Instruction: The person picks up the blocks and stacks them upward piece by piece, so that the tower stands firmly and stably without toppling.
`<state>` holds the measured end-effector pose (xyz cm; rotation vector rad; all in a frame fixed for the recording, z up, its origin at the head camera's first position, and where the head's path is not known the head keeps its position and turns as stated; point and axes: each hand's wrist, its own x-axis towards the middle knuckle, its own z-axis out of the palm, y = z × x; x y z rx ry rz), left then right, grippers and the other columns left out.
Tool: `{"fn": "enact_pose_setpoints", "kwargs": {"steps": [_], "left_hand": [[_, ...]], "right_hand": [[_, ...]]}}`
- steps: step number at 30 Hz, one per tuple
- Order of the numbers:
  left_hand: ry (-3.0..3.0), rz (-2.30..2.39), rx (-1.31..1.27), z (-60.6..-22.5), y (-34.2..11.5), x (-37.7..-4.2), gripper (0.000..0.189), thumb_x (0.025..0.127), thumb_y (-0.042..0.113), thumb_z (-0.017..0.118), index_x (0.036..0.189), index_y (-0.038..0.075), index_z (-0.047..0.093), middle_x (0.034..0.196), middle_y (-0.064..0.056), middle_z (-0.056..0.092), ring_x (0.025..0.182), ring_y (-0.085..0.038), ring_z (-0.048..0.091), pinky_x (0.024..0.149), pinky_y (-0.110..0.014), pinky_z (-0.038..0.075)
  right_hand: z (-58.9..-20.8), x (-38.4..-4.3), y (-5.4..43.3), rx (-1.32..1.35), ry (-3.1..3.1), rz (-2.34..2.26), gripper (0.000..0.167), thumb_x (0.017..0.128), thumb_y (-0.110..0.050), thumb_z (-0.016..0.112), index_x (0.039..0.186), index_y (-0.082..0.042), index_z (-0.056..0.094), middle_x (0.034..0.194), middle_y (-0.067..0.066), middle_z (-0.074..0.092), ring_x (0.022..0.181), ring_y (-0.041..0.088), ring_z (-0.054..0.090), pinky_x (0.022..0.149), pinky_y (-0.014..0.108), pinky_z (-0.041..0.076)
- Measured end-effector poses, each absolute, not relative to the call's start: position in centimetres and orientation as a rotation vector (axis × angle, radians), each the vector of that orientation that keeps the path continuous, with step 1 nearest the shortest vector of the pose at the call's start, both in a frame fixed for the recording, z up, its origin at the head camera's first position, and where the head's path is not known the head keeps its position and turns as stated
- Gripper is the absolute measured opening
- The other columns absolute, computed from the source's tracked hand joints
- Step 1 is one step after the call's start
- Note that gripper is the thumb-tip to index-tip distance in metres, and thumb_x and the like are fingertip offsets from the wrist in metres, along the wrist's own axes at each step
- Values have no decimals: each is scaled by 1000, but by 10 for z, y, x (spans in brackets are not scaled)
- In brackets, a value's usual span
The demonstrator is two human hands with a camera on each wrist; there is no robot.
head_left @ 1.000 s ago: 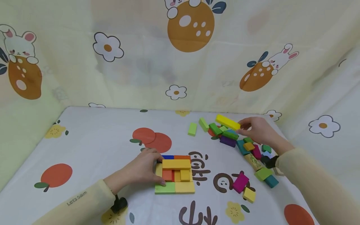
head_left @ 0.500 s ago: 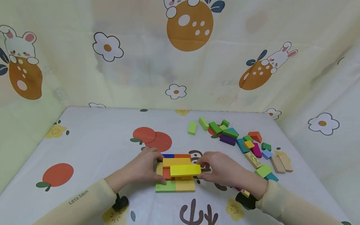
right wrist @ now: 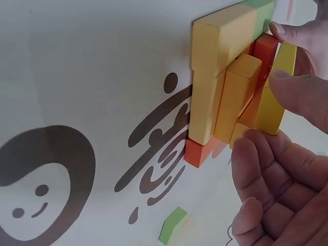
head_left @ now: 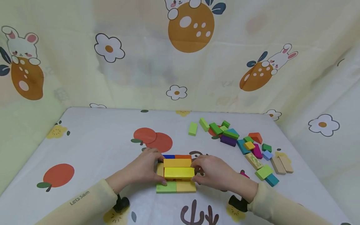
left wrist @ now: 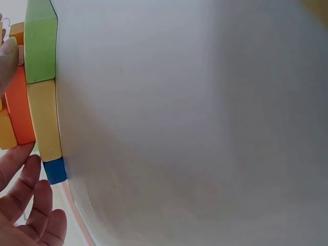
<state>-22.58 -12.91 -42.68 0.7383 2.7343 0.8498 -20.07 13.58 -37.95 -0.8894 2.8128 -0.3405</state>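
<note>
A low stack of coloured blocks stands in front of me in the head view. Its bottom layer shows a light green block (head_left: 166,187), a tan block (head_left: 186,187), a blue block (head_left: 169,156) and an orange block (head_left: 183,157). Across the top lies an amber block (head_left: 177,162). My right hand (head_left: 215,172) pinches the right end of a bright yellow block (head_left: 179,172), held level over the stack just in front of the amber one. My left hand (head_left: 143,167) grips the stack's left side, thumb and fingertip at the ends of an orange-red block (left wrist: 19,107).
Loose blocks are scattered at the back right, among them a purple block (head_left: 228,140), a teal block (head_left: 272,180) and a printed wooden block (head_left: 253,161). Two plain wooden blocks (head_left: 277,165) lie farther right. A patterned curtain (head_left: 135,72) hangs behind the table.
My right hand picked the bright yellow block from the far right pile, carried it left and lowered it over the stack, beside the amber block. The left hand stayed at the stack.
</note>
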Motion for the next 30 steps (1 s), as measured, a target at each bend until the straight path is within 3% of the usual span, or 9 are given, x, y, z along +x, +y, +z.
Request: {"fn": "enact_pose_setpoints", "kwargs": {"steps": [16,30], "left_hand": [[2727,833,730,-424,-130,-223,70,63,43,97,117,6,72,120,-8,65,122,-31,51,106,-51,50],[2745,836,773,-423,-132,-222,71,63,46,96,115,5,71,112,-4,63,115,-27,52,105,-49,49]], "right_hand": [[-381,-201,134,-844,2852,-351,36,83,-33,86,108,-10,76,86,-5,67,74,6,53,68,20,51],[-382,-203,134,-828,2885,-350,40,81,-33,87,111,-9,75,93,-1,70,77,8,57,70,22,54]]}}
